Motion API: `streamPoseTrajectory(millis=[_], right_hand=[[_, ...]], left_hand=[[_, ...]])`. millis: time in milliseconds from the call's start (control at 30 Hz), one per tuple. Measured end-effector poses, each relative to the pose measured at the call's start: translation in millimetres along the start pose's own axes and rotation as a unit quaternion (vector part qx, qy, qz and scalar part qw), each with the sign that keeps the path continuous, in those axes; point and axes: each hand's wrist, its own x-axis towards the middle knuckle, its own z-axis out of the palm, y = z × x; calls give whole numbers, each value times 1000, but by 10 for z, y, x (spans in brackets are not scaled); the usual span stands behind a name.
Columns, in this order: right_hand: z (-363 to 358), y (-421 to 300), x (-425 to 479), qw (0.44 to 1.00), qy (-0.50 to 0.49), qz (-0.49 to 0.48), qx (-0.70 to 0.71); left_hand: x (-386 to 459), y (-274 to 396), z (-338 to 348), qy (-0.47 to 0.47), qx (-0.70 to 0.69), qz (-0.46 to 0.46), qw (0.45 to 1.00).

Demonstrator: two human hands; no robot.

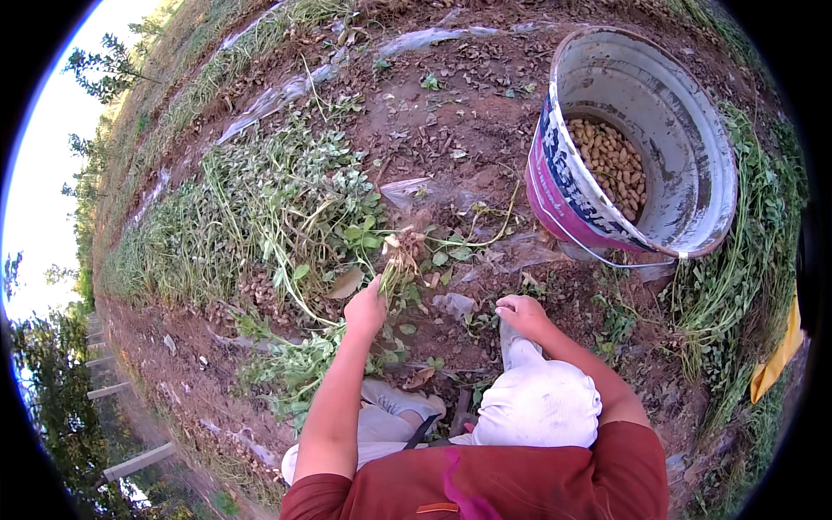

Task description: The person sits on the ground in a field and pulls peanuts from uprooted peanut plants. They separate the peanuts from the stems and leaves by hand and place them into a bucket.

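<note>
My left hand is closed around the green stems of a peanut plant. The plant's roots, with pale peanut pods among them, point away from me, just beyond the hand. My right hand is at the right, above my knee, with its fingers curled; whether anything small is between them cannot be told. Up at the right stands a large metal-rimmed bucket, white inside and pink and blue outside. Harvested peanuts in their shells lie at its bottom.
Uprooted peanut plants lie in a heap at the left, with pods showing at its near edge. More green vines lie right of the bucket. Torn plastic film and dry leaves are strewn over the soil. A yellow cloth-like thing is at the far right.
</note>
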Motion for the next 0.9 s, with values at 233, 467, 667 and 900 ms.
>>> streamPoseTrajectory(millis=[233, 467, 667, 900], right_hand=[[19, 14, 31, 1000, -5, -3, 11], [-83, 1, -21, 995, -1, 18, 103], [-134, -62, 24, 990, -34, 59, 123], [-58, 42, 17, 983, 5, 46, 176]], left_hand=[[213, 526, -829, 66, -431, 4, 900], [844, 1093, -1057, 137, -486, -75, 860], [582, 2153, -513, -126, -329, 131, 927], [840, 1652, -645, 61, -523, -16, 850]])
